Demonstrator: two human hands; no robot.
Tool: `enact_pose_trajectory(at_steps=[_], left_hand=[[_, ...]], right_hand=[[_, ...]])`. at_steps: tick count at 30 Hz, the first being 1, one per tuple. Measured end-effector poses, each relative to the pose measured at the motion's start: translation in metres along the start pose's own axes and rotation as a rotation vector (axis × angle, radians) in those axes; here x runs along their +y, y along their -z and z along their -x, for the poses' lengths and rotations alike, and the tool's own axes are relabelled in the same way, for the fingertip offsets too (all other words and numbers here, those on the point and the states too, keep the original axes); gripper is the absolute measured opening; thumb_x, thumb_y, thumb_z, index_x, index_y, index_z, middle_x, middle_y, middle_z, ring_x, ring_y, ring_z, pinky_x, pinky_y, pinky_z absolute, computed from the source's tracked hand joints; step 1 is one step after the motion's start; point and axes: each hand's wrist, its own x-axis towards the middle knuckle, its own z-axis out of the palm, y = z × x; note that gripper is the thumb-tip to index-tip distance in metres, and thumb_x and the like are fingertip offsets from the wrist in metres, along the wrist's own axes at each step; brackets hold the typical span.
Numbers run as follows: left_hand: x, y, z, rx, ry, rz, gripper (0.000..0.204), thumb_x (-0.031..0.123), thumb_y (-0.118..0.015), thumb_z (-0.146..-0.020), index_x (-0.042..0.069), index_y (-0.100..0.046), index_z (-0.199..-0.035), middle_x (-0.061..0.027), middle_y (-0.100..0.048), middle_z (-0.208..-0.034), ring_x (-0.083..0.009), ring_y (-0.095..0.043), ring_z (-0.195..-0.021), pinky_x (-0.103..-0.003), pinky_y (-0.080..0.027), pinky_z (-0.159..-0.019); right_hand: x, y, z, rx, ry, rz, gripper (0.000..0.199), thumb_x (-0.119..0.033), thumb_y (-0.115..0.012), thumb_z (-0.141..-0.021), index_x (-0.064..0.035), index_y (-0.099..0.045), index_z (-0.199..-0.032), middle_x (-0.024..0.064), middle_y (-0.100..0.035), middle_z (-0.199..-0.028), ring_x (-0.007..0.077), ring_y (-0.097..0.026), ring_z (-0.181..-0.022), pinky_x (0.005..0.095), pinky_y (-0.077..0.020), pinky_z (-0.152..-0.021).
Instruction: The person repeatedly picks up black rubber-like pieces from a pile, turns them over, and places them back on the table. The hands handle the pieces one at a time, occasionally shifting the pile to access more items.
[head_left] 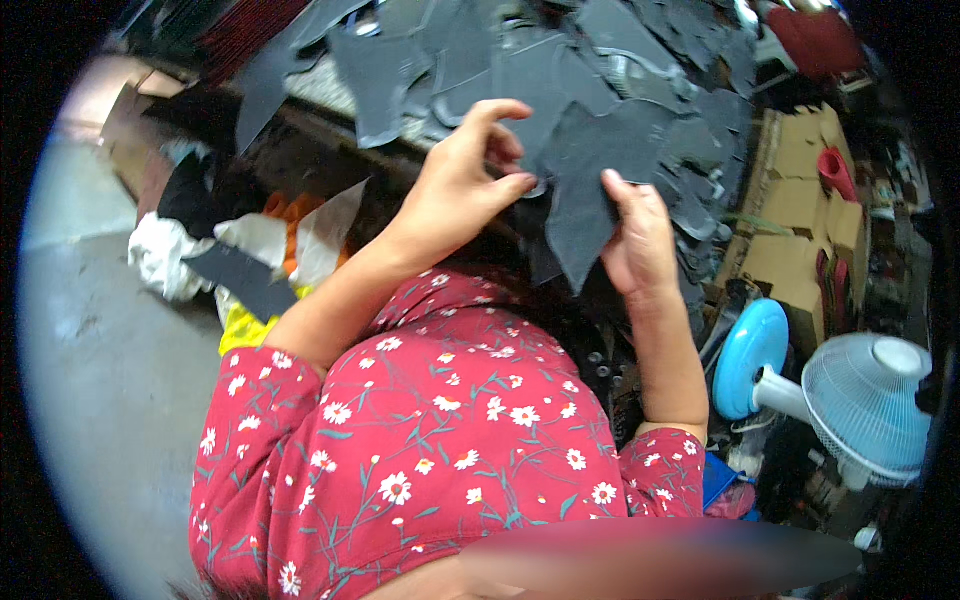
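Observation:
My right hand (641, 240) grips a dark grey cut-out piece (588, 165) by its right edge, the thumb lying on top. The piece looks like thin sheet material, with a pointed end hanging down towards me. Just left of it, my left hand (458, 185) is raised with curled fingers apart from the thumb, and nothing shows between them. Its thumb tip is close to the piece's left edge; whether they touch, I cannot tell. Many similar dark grey cut pieces (465, 50) lie heaped and overlapping on the worktop (325, 88) beyond both hands.
Cardboard boxes (790, 265) stand along the right, with a red roll (835, 172) on them. Nearer on that side is a blue and white fan (865, 400). White, orange and yellow scraps (170, 255) are piled at the left, beside the grey floor (90, 350).

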Motion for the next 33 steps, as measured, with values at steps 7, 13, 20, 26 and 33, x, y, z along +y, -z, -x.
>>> enact_pose_trajectory(at_steps=[7,13,20,26,33], left_hand=[[0.002,0.002,0.006,0.047,0.171,0.297,0.05,0.0,-0.066,-0.085,0.004,-0.045,-0.13,-0.0084,-0.046,-0.125,-0.0164,-0.05,-0.115,-0.029,-0.045,-0.094],[0.001,0.006,0.008,0.052,0.226,0.558,0.047,-0.002,-0.062,-0.085,0.001,-0.044,-0.129,-0.0106,-0.046,-0.129,-0.0186,-0.047,-0.122,-0.031,-0.042,-0.1],[0.004,0.007,0.007,-0.015,0.253,0.608,0.041,0.001,-0.058,-0.089,0.004,-0.045,-0.128,-0.0067,-0.055,-0.114,-0.0126,-0.058,-0.095,-0.025,-0.048,-0.082],[0.008,-0.001,-0.001,-0.155,0.033,0.432,0.043,0.007,-0.054,-0.095,0.004,-0.044,-0.136,-0.0073,-0.059,-0.115,-0.0122,-0.059,-0.098,-0.026,-0.05,-0.081],[0.001,0.002,-0.022,-0.208,0.099,0.311,0.035,0.012,-0.06,-0.091,0.005,-0.061,-0.126,-0.002,-0.065,-0.114,-0.0092,-0.058,-0.101,-0.025,-0.049,-0.086]], right_hand=[[-0.007,-0.004,0.004,-0.02,-0.004,-0.002,0.021,-0.012,-0.056,-0.095,-0.0012,-0.059,-0.113,0.0082,-0.068,-0.103,0.0181,-0.067,-0.091,0.0331,-0.0555,-0.081],[-0.01,-0.013,0.0,-0.066,-0.079,-0.013,0.023,-0.012,-0.056,-0.095,-0.0006,-0.058,-0.115,0.0089,-0.068,-0.107,0.0178,-0.068,-0.094,0.0336,-0.0561,-0.082],[-0.001,-0.018,-0.003,-0.111,-0.048,0.062,0.025,-0.008,-0.059,-0.094,-0.0006,-0.059,-0.117,0.0095,-0.067,-0.111,0.0176,-0.066,-0.096,0.0337,-0.0549,-0.085],[-0.003,-0.013,0.003,-0.13,0.121,0.091,0.026,-0.005,-0.061,-0.091,-0.0017,-0.06,-0.116,0.008,-0.067,-0.111,0.0159,-0.064,-0.097,0.0313,-0.0519,-0.087],[-0.014,-0.008,0.018,-0.003,0.168,0.224,0.025,-0.005,-0.064,-0.089,-0.0007,-0.062,-0.114,0.0084,-0.068,-0.108,0.0167,-0.065,-0.094,0.0313,-0.052,-0.086]])
